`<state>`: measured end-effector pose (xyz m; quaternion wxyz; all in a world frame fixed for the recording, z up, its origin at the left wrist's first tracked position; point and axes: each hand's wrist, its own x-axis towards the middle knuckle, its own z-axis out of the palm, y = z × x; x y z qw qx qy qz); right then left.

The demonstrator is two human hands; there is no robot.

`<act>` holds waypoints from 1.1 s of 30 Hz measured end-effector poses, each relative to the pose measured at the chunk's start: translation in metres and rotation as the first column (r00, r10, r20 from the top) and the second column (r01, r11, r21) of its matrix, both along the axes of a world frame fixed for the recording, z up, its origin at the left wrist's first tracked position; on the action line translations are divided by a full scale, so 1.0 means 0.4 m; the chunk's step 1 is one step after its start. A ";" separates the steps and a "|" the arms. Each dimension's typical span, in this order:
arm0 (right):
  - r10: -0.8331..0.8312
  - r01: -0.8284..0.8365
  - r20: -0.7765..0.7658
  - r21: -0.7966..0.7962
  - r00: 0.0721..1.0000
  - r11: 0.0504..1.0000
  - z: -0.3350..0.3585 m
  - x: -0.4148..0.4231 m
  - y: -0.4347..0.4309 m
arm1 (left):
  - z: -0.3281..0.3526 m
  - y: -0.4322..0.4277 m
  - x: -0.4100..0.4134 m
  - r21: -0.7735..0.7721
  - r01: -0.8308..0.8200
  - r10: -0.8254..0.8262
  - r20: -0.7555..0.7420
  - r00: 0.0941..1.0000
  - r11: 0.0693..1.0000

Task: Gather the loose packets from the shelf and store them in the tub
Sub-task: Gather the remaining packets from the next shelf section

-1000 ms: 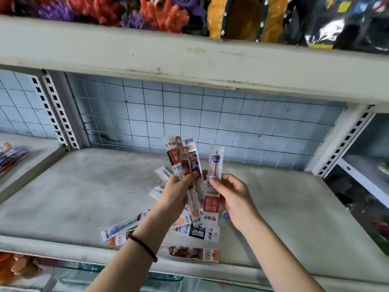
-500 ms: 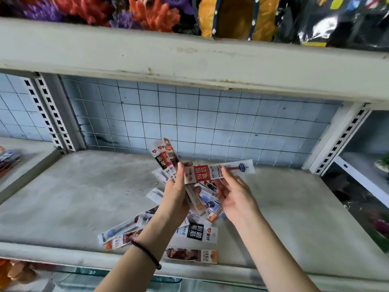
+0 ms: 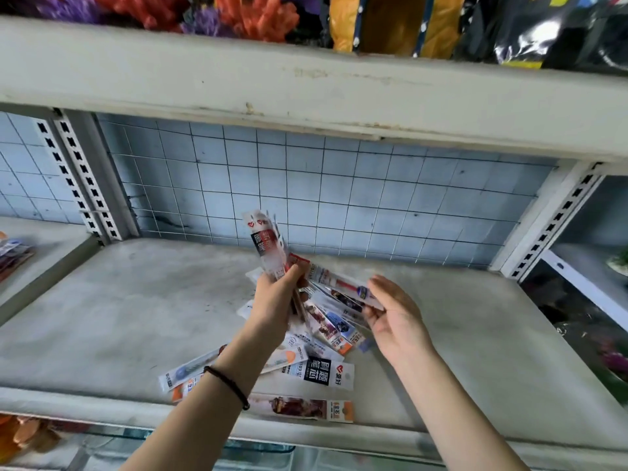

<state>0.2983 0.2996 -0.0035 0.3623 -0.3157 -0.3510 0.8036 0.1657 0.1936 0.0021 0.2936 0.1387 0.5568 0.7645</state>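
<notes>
Plastic packets [image 3: 268, 246] fan upright from the left hand [image 3: 275, 300], its grip curled round them. The right hand [image 3: 394, 317] pinches one packet [image 3: 343, 287] lying crosswise, long axis pointing left into that bundle. More loose packets [image 3: 319, 370] lie on the shelf [image 3: 119, 317] just beneath both hands, nearer the left.

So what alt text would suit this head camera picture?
A person's left hand grips a bundle of packets above a grey shelf while the right hand pinches the end of a single packet beside it. More loose packets lie scattered on the shelf beneath.
</notes>
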 end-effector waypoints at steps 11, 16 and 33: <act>0.062 -0.309 0.414 0.564 0.908 0.766 -0.022 -0.042 -0.008 | -0.015 -0.011 -0.020 0.138 0.035 -0.039 0.023 0.999 0.990; -0.288 -0.514 0.729 0.656 0.621 0.552 -0.074 -0.053 0.103 | -0.023 -0.052 -0.072 0.139 0.019 -0.033 0.101 0.994 0.990; -0.338 -0.843 0.873 0.453 0.352 0.291 -0.070 -0.150 0.066 | -0.025 -0.068 -0.083 0.145 -0.017 0.002 0.101 0.995 0.989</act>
